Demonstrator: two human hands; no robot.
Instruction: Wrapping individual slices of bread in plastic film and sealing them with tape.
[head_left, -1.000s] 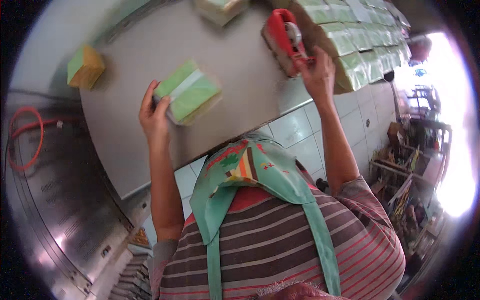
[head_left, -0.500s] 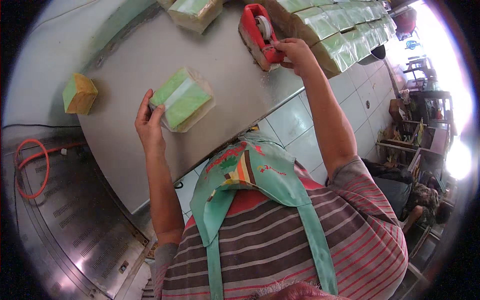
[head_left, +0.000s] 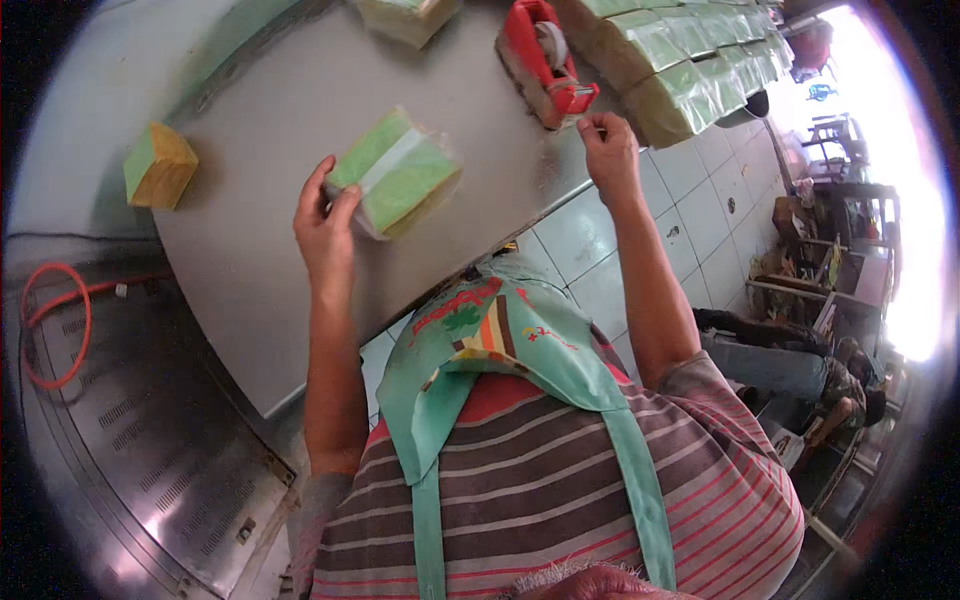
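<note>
The left hand is pinching a wrapped green block just beyond it, to its right. The right hand, fingertips close together, is hovering beside a red tape dispenser; whether it is holding anything, I cannot tell.

Both arms reach forward, the hands well apart. The left forearm runs nearly straight ahead, with its elbow bent close beside the torso and its wrist roughly in line. The left hand grips, thumb on the inner side and forefinger extended ahead of it. The right forearm slants forward and inward from an elbow held out from the body. The right hand is farther forward than the left, its fingers drawn together in a pinch at the tips.
</note>
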